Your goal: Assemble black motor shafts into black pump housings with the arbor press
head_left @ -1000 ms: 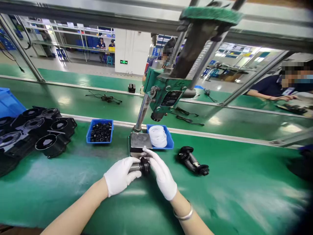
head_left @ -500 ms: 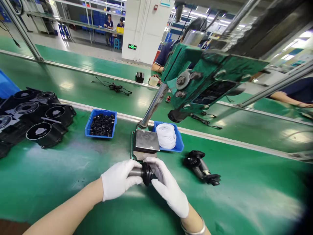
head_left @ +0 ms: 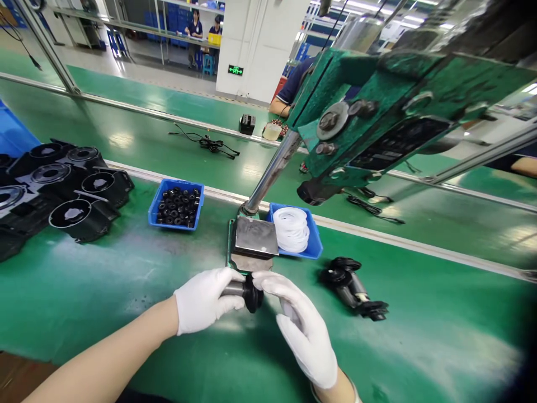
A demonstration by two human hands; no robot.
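My left hand, in a white glove, is closed around the grey cylinder of a part with a black flanged end. That black end points right, toward my right hand. The right hand, also gloved in white, has its thumb and fingers apart. Its fingertips are close to the black end; whether they touch it I cannot tell. Just beyond both hands stands a green press with a flat metal block on its base. Similar grey and black parts lie on the green bench to the right.
A blue bin holds small black rings; another blue bin holds white rings. Black housings are piled at left. The green press head overhangs the bench on a steel column. A co-worker's arm shows behind it.
My right hand has moved right and opened away from the black end. The left hand keeps its hold on the part. The whole view has shifted slightly.
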